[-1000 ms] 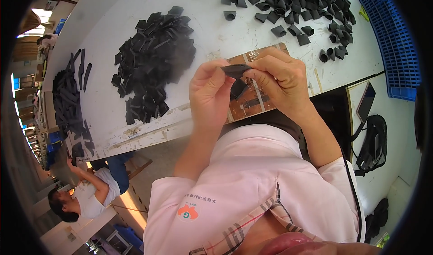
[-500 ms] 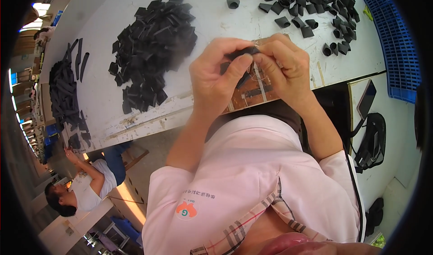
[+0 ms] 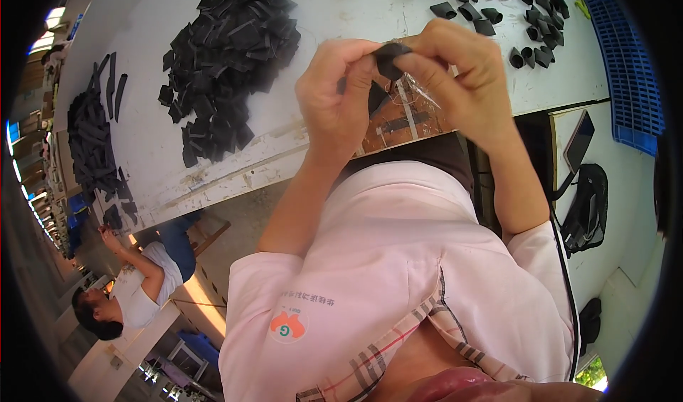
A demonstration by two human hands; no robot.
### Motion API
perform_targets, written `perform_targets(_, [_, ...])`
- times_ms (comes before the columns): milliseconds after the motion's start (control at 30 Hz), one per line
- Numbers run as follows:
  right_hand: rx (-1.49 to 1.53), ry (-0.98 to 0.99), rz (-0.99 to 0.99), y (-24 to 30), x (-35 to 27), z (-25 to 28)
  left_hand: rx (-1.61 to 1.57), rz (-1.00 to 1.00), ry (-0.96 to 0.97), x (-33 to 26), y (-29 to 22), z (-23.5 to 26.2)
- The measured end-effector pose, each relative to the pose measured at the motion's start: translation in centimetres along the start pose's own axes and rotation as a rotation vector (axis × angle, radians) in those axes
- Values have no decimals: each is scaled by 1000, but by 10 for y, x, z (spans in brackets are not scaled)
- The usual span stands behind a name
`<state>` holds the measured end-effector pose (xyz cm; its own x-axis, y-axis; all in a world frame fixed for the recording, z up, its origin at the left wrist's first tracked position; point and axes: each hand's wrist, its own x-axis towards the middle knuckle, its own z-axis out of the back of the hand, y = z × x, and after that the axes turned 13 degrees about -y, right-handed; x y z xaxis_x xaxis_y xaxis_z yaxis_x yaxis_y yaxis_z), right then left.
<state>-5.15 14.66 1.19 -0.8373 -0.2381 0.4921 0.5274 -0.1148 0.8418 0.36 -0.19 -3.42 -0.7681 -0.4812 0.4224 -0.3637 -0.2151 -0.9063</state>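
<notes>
The fingers [image 3: 370,67] of the left hand [image 3: 338,99] and those of the right hand [image 3: 462,75] meet on one small black strip piece [image 3: 390,57], held up in the air between the two hands, above the near edge of the counter [image 3: 334,7]. The left thumb and forefinger are pressed together on the piece's left end; the right fingertips pinch its right end, and the other fingers of both hands curl in loosely. The piece looks bent or folded, though its exact shape is hard to tell. Just under the hands, partly hidden by them, lies a brown board [image 3: 402,121] with pale stripes, at the counter's near edge.

To the left of the hands, well apart from them, a large heap of flat black pieces [image 3: 228,53] lies on the white counter. Farther along the far edge, to the right, a scatter of small black loops [image 3: 498,7] spreads out, and beyond it stands a blue plastic crate [image 3: 622,60]. A second pile of black strips [image 3: 92,142] lies at the far left of the counter. To the right of the person a dark phone [image 3: 578,142] and a black bag [image 3: 587,206] rest on a pale surface. At lower left another person [image 3: 135,288] in a white shirt sits at the counter.
</notes>
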Motion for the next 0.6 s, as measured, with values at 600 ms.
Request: perform_targets(600, [-189, -36, -365, -30, -86, -19, -42, 777, 113, -19, 39, 20])
